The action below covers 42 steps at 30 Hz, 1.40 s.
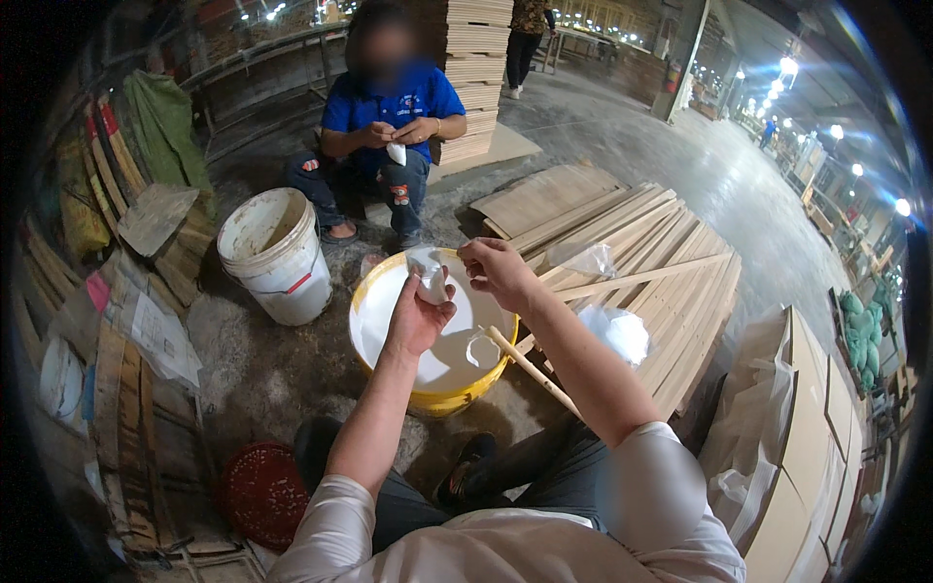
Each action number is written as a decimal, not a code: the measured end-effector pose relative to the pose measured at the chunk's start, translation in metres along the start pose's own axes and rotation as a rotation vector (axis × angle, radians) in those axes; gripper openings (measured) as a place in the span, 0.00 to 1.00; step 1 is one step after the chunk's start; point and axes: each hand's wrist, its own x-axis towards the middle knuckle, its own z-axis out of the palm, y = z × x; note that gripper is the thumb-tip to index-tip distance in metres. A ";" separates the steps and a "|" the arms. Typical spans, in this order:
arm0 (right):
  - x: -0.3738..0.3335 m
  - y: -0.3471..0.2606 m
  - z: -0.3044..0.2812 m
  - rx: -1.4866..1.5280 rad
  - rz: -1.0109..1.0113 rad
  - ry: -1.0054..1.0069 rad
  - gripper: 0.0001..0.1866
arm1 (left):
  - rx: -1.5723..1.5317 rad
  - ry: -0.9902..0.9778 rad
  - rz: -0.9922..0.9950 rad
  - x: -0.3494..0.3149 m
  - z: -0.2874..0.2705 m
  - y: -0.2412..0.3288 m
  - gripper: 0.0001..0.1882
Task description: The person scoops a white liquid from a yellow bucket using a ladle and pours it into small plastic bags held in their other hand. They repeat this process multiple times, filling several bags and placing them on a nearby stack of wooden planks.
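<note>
My left hand point(420, 319) is closed around a small plastic bag of white stuff point(428, 276), held upright above the yellow bucket point(362, 355). To its right, my right hand point(498, 272) is pinched near the bag's upper end; what its fingertips hold, if anything, is too small to make out. White material point(442, 340) lies inside the bucket below my hands. A round wooden stick point(533, 369) leans over the bucket's right rim.
Across from me a seated person in blue point(394, 107) handles a small white bag point(397, 154). A dirty white bucket point(282, 262) stands at left. Wooden strips point(671, 282) at right carry clear plastic bags point(617, 333). A red-brown basin point(267, 496) sits near my leg.
</note>
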 end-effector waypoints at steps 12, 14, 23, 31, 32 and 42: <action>-0.006 0.021 -0.006 -0.226 -0.128 -0.058 0.04 | -0.089 -0.133 -0.078 -0.003 0.012 0.000 0.20; -0.009 0.018 -0.004 -0.059 0.085 -0.009 0.04 | -0.080 -0.126 -0.064 -0.003 0.011 -0.001 0.19; -0.012 0.007 -0.002 0.020 0.331 -0.050 0.05 | -0.085 -0.179 -0.001 0.002 0.001 -0.007 0.20; -0.005 0.012 -0.004 0.074 0.356 -0.037 0.05 | -0.044 -0.136 -0.001 0.001 0.006 -0.016 0.20; -0.007 0.013 -0.002 0.069 0.341 -0.034 0.04 | -0.031 -0.135 0.013 -0.001 0.007 -0.015 0.20; -0.009 0.002 0.002 0.532 0.177 0.104 0.09 | -0.152 -0.198 0.001 0.002 -0.001 -0.019 0.19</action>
